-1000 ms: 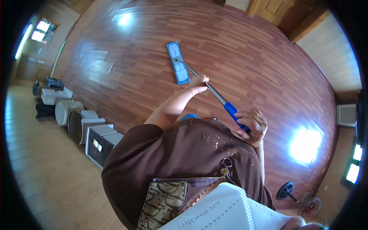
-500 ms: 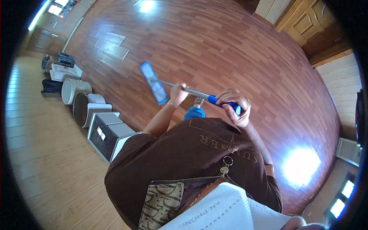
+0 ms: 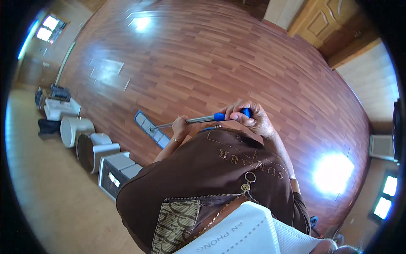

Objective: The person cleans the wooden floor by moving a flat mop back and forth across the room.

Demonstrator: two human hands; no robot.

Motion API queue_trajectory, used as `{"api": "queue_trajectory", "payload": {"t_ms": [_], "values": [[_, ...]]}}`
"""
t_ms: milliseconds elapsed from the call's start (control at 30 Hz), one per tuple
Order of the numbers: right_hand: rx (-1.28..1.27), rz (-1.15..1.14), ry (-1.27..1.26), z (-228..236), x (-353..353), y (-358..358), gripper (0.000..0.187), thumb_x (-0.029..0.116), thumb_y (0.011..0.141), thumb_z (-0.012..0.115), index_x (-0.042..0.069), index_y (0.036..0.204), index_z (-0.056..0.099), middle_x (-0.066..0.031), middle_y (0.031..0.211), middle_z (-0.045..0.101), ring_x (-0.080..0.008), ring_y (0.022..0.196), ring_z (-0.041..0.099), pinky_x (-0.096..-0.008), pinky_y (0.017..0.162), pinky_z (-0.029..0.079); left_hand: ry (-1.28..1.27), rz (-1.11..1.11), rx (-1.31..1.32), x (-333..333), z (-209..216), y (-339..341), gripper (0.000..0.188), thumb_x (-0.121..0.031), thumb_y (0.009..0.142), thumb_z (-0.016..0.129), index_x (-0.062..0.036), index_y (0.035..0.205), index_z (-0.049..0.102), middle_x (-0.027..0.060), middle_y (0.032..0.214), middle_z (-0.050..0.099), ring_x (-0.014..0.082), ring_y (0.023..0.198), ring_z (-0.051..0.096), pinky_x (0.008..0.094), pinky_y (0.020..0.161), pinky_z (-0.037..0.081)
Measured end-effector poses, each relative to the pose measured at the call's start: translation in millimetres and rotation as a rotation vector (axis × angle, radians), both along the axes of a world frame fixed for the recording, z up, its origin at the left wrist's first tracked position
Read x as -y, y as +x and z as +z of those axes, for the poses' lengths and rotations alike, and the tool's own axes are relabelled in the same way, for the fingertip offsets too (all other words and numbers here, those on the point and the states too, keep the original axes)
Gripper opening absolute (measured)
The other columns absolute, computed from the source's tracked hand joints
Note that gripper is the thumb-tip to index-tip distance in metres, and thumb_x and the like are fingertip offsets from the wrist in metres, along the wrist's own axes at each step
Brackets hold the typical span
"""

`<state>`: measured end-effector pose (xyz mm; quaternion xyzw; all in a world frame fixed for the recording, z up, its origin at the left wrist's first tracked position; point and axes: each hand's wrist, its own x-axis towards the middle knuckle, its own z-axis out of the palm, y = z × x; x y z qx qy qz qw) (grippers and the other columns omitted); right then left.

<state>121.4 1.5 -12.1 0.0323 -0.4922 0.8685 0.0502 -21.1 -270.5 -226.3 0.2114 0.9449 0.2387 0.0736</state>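
A flat mop (image 3: pixel 196 120) with a metal pole and blue grip crosses in front of my body. My left hand (image 3: pixel 180 126) is closed round the lower part of the pole. Around the blue grip at the pole's upper end, my right hand (image 3: pixel 249 116) is wrapped. The mop's long blue-edged head (image 3: pixel 144 122) lies on the wood-plank floor (image 3: pixel 203 67), to the left of my left hand. My left forearm hides its near end.
Along the left wall stand a box-shaped appliance with a dark window (image 3: pixel 112 179), rounded pale containers (image 3: pixel 77 131) and a white case (image 3: pixel 61 109). A wooden door (image 3: pixel 323 21) is at the upper right. Bright light reflects off the floor.
The mop head has swung toward me and to the left, and the pole lies flatter across my front. Both hands keep their hold; my left hand has moved left and lower.
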Motion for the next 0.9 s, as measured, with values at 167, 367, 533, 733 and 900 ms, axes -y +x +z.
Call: {"api": "queue_trajectory", "payload": {"t_ms": [167, 367, 533, 733, 900], "values": [[-0.134, -0.189, 0.224, 30, -21, 15, 0.006, 0.005, 0.09, 0.063, 0.005, 0.089, 0.057, -0.008, 0.084, 0.064, -0.0243, 0.092, 0.064, -0.0462, 0.091, 0.049, 0.14, -0.22, -0.127, -47, 23, -15, 0.012, -0.022, 0.069, 0.064, -0.0104, 0.067, 0.06, 0.0159, 0.074, 0.063, 0.0372, 0.074, 0.062, 0.0471, 0.063, 0.047], [0.03, -0.555, 0.409, 77, -17, 76, 0.015, 0.013, 0.084, 0.069, 0.001, 0.08, 0.06, -0.012, 0.079, 0.065, -0.0259, 0.086, 0.065, -0.0468, 0.091, 0.047, 0.115, -0.608, 0.143, -137, 29, -29, 0.011, -0.019, 0.069, 0.062, -0.0083, 0.068, 0.058, 0.0166, 0.071, 0.062, 0.0374, 0.07, 0.062, 0.0478, 0.06, 0.047], [0.088, -0.871, 0.835, 100, 7, 121, 0.024, 0.028, 0.079, 0.068, 0.007, 0.072, 0.058, -0.0094, 0.072, 0.067, -0.0296, 0.081, 0.069, -0.0373, 0.074, 0.049, 0.246, -1.011, 0.153, -204, 43, -1, 0.008, -0.015, 0.071, 0.06, -0.0084, 0.07, 0.057, 0.0138, 0.072, 0.061, 0.0358, 0.071, 0.062, 0.047, 0.061, 0.049], [0.215, -1.26, 1.089, 110, 56, 163, 0.018, 0.023, 0.072, 0.072, 0.007, 0.079, 0.065, -0.0069, 0.071, 0.069, -0.0262, 0.08, 0.071, -0.0349, 0.068, 0.049, 0.252, -1.461, 0.219, -282, 44, 70, 0.028, -0.028, 0.081, 0.064, -0.0057, 0.066, 0.056, 0.0155, 0.071, 0.061, 0.0363, 0.072, 0.062, 0.0471, 0.063, 0.048], [0.35, -1.19, 1.391, 131, 89, 197, 0.046, 0.042, 0.071, 0.076, 0.004, 0.096, 0.068, -0.0091, 0.081, 0.071, -0.025, 0.079, 0.071, -0.0355, 0.068, 0.049, 0.221, -1.782, 0.285, -312, 55, 132, 0.03, -0.033, 0.084, 0.064, -0.0054, 0.072, 0.061, 0.0167, 0.076, 0.063, 0.0359, 0.077, 0.063, 0.0462, 0.068, 0.049]]}}
